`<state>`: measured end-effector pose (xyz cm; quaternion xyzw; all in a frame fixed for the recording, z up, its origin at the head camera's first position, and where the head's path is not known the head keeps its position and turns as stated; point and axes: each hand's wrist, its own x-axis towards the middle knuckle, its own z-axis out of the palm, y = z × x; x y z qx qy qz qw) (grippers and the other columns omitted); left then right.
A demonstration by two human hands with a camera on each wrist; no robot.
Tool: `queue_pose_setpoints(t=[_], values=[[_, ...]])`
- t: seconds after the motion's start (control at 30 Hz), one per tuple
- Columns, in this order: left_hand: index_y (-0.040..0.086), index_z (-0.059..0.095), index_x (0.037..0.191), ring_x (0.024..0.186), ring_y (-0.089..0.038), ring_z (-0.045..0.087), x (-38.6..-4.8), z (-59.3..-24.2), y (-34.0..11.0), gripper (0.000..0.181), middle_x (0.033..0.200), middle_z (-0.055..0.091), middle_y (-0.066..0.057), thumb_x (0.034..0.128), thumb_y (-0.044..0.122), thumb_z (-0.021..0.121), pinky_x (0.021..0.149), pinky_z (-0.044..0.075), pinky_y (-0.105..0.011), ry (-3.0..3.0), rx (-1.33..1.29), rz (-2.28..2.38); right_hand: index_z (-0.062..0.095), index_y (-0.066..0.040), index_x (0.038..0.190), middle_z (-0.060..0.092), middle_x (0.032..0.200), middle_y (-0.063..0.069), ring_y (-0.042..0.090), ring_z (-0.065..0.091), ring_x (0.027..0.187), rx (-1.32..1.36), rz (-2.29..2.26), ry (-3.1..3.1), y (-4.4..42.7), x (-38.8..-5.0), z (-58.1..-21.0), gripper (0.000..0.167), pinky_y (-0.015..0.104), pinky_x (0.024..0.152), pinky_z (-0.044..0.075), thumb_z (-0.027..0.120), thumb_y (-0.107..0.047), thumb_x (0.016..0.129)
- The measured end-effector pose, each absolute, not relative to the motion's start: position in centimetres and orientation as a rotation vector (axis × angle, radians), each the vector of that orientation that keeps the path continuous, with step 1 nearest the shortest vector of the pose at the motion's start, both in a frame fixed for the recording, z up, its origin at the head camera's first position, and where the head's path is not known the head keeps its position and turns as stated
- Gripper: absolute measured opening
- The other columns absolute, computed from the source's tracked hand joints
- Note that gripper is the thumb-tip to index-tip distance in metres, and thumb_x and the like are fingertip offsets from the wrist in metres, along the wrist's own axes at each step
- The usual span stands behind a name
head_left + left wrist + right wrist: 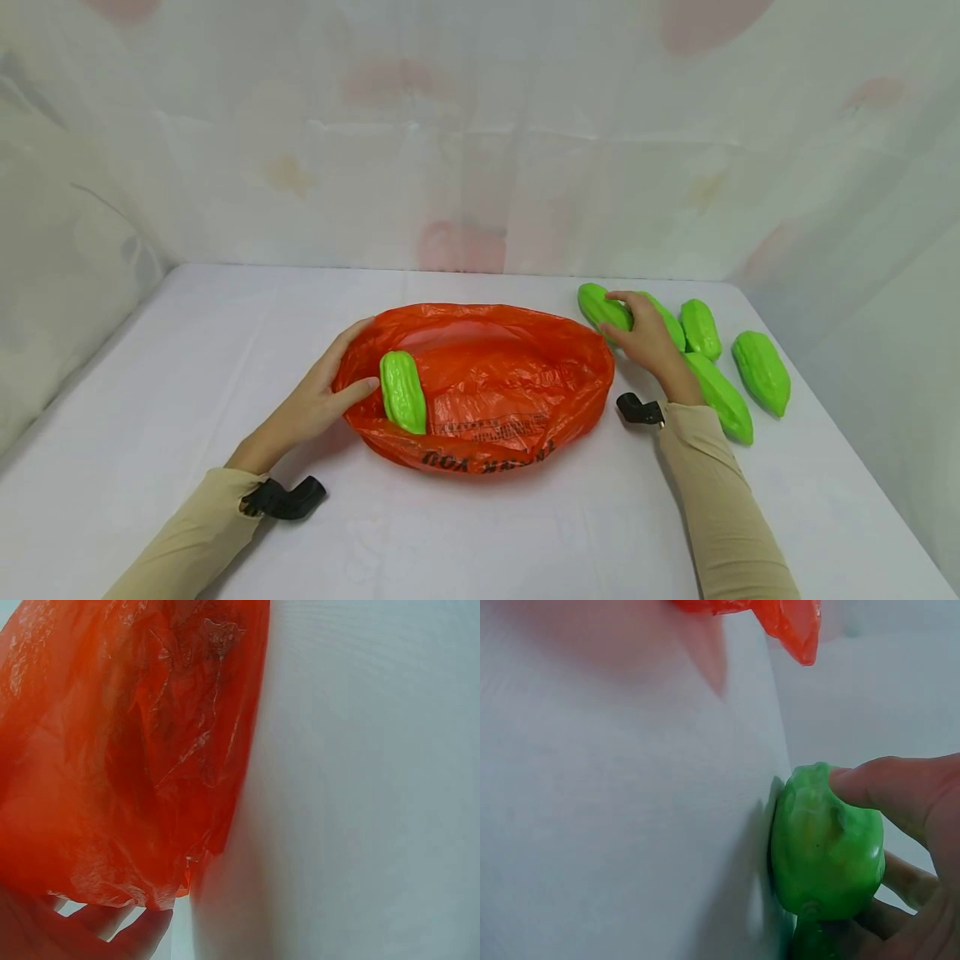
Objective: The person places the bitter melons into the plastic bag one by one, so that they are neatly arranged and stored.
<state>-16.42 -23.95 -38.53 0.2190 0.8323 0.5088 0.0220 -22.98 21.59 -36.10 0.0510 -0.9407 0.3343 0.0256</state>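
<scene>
Left hand [315, 404] is holding the plastic bag [506, 383], right hand [651, 337] pinching a far ribbed gourd [600, 307], probably stiff, best gripped mid-body.

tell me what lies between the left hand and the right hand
The open red plastic bag lies between the left hand and right hand, with one green gourd-shaped piece inside; the head view shows it.

Red plastic bag [487, 379] gaping, green gourd [403, 392] inside; more gourds [701, 329] right.
</scene>
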Motion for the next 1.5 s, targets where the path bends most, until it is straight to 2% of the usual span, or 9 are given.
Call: queue_pose_setpoints(t=[0.23, 0.5, 0.77, 1.1, 1.2, 1.37, 1.5], values=[[0.026, 0.021, 0.158, 0.146, -0.035, 0.028, -16.46, -38.53, -23.98, 0.074, 0.162, 0.027, -0.008, 0.0968, 0.014, 0.06, 0.113, 0.028, -0.067, 2.586, 0.683, 1.572, 0.042, 0.0, 0.145, 0.039, 0.15, 0.027, 0.042, 0.038, 0.136, 0.166, 0.987, -2.948, 21.67, -23.07, -36.31, 0.054, 0.06, 0.115, 0.031, 0.061, -0.011, 0.096], [0.025, 0.021, 0.158, 0.146, -0.035, 0.029, -16.42, -38.52, -23.93, 0.074, 0.161, 0.027, -0.008, 0.0968, 0.014, 0.06, 0.113, 0.028, -0.068, 2.58, 0.682, 1.576, 0.04, 0.0, 0.147, 0.038, 0.149, 0.028, 0.042, 0.041, 0.128, 0.185, 0.908, -2.995, 21.84, -23.08, -35.98, 0.059, 0.06, 0.111, 0.036, 0.06, -0.013, 0.093], [0.026, 0.02, 0.158, 0.146, -0.035, 0.029, -16.44, -38.57, -23.95, 0.073, 0.161, 0.028, -0.008, 0.0971, 0.013, 0.059, 0.113, 0.029, -0.067, 2.576, 0.685, 1.577, 0.045, 0.002, 0.144, 0.04, 0.147, 0.028, 0.042, 0.043, 0.128, 0.165, 0.855, -3.004, 21.75, -22.85, -35.62, 0.058, 0.06, 0.111, 0.037, 0.062, -0.014, 0.09], [0.027, 0.02, 0.158, 0.145, -0.035, 0.029, -16.44, -38.61, -23.97, 0.074, 0.161, 0.028, -0.007, 0.097, 0.013, 0.059, 0.113, 0.029, -0.067, 2.574, 0.681, 1.577, 0.049, 0.005, 0.137, 0.047, 0.139, 0.027, 0.04, 0.048, 0.12, 0.125, 0.867, -2.972, 21.58, -22.71, -35.64, 0.056, 0.056, 0.104, 0.044, 0.069, -0.021, 0.092], [0.027, 0.02, 0.158, 0.145, -0.035, 0.029, -16.47, -38.64, -23.98, 0.074, 0.161, 0.028, -0.007, 0.097, 0.013, 0.059, 0.113, 0.029, -0.067, 2.573, 0.683, 1.579, 0.046, 0.004, 0.141, 0.046, 0.141, 0.027, 0.041, 0.047, 0.123, 0.115, 0.868, -2.986, 21.49, -22.72, -35.58, 0.059, 0.057, 0.106, 0.043, 0.068, -0.021, 0.092], [0.026, 0.021, 0.158, 0.145, -0.035, 0.03, -16.52, -38.68, -24.01, 0.074, 0.161, 0.028, -0.008, 0.0968, 0.012, 0.06, 0.113, 0.029, -0.067, 2.572, 0.688, 1.585, 0.04, 0.0, 0.147, 0.043, 0.149, 0.025, 0.042, 0.04, 0.137, 0.118, 0.883, -3.03, 21.31, -22.84, -35.62, 0.063, 0.058, 0.115, 0.034, 0.065, -0.021, 0.094], [0.025, 0.021, 0.158, 0.146, -0.035, 0.029, -16.52, -38.64, -24.01, 0.074, 0.161, 0.028, -0.008, 0.0968, 0.012, 0.06, 0.113, 0.029, -0.067, 2.569, 0.688, 1.59, 0.039, 0.0, 0.147, 0.043, 0.15, 0.025, 0.042, 0.039, 0.138, 0.106, 0.896, -3.034, 21.16, -22.85, -35.68, 0.063, 0.059, 0.115, 0.033, 0.065, -0.022, 0.094]])
